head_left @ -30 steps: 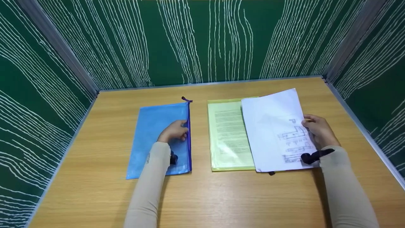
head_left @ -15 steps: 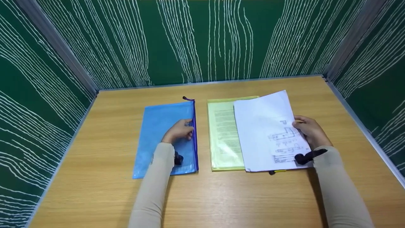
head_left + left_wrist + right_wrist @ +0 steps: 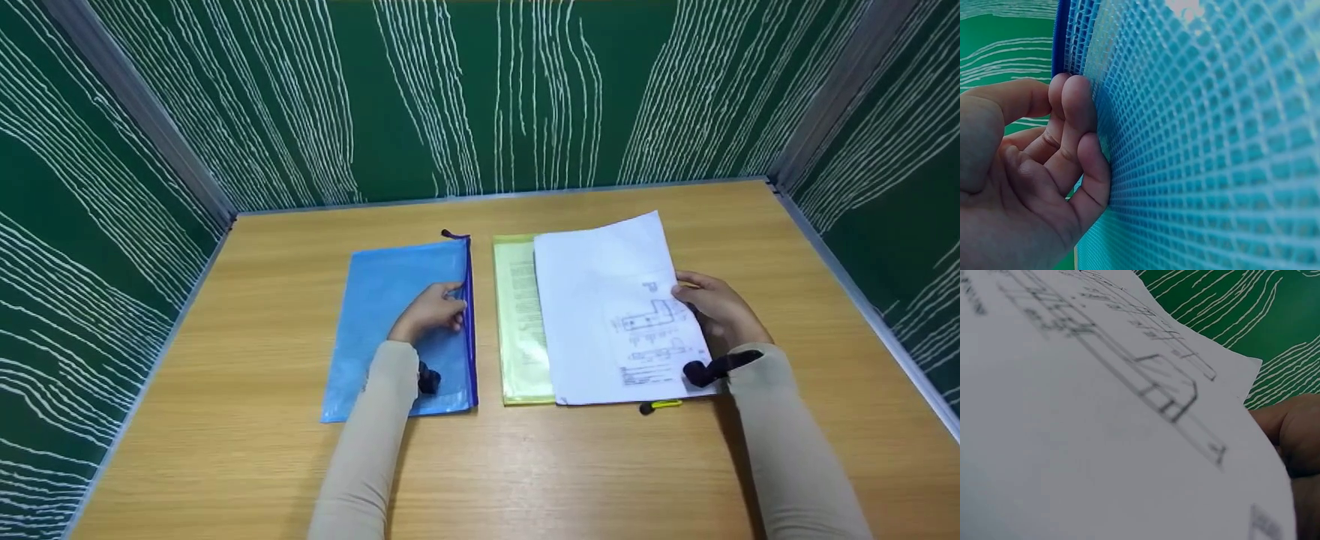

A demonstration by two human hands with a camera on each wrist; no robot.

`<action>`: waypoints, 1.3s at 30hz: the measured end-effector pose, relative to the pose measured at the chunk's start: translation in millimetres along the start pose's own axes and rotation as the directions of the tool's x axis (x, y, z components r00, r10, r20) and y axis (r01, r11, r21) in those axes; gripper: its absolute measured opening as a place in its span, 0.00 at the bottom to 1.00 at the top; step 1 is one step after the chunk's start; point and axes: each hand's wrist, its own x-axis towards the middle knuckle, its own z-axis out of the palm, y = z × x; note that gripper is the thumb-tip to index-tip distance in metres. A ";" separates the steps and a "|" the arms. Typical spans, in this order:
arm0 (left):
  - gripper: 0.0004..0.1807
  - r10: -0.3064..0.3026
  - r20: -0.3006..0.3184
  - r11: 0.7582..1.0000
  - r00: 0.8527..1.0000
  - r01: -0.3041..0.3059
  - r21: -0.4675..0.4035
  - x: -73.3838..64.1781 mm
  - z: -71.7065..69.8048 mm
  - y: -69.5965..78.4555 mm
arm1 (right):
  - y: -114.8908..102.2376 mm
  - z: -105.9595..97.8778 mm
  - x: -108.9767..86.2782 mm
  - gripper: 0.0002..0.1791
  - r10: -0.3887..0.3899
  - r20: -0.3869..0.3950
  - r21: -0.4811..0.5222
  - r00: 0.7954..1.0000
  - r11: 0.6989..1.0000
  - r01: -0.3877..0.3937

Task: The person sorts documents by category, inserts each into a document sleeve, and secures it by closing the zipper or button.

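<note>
On the left of the table lies a blue mesh zip pouch (image 3: 382, 285), its dark purple zip edge (image 3: 470, 337) facing right. My left hand (image 3: 431, 311) pinches that edge near its middle; the left wrist view shows curled fingers (image 3: 1086, 107) against the mesh. White paper sheets (image 3: 585, 300) with a printed drawing are held at their right edge by my right hand (image 3: 724, 309), thumb on top. They overlap a yellow zip pouch (image 3: 516, 322) holding a printed page. Most of my right hand is behind the paper in the right wrist view.
Both pouches rest on a wooden table (image 3: 525, 472). Green walls (image 3: 420, 97) with white lines rise at its back and sides. A yellow zip pull with a black end (image 3: 660, 406) sticks out below the papers. A narrow strip of wood separates the pouches.
The papers have slid left with my right hand, covering more of the yellow pouch and uncovering its zip pull. My left hand and the blue pouch have shifted right.
</note>
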 end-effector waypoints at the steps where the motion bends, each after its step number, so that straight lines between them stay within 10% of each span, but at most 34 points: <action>1: 0.33 0.000 -0.003 1.000 1.000 0.000 -0.003 -0.2 0.4 0.1 | -0.9 1.4 0.7 0.33 0.004 0.002 0.000 1.000 1.000 -0.004; 28: 0.32 0.103 -0.025 0.984 0.994 -0.106 -0.146 -0.5 1.0 -20.2 | -21.0 44.7 12.8 0.29 -0.045 0.066 0.181 0.997 0.983 0.032; 39: 0.31 0.056 -0.122 0.984 0.991 -0.076 -0.162 1.3 -2.2 -25.1 | -26.0 57.3 18.3 0.29 -0.058 0.087 0.166 0.995 0.985 0.043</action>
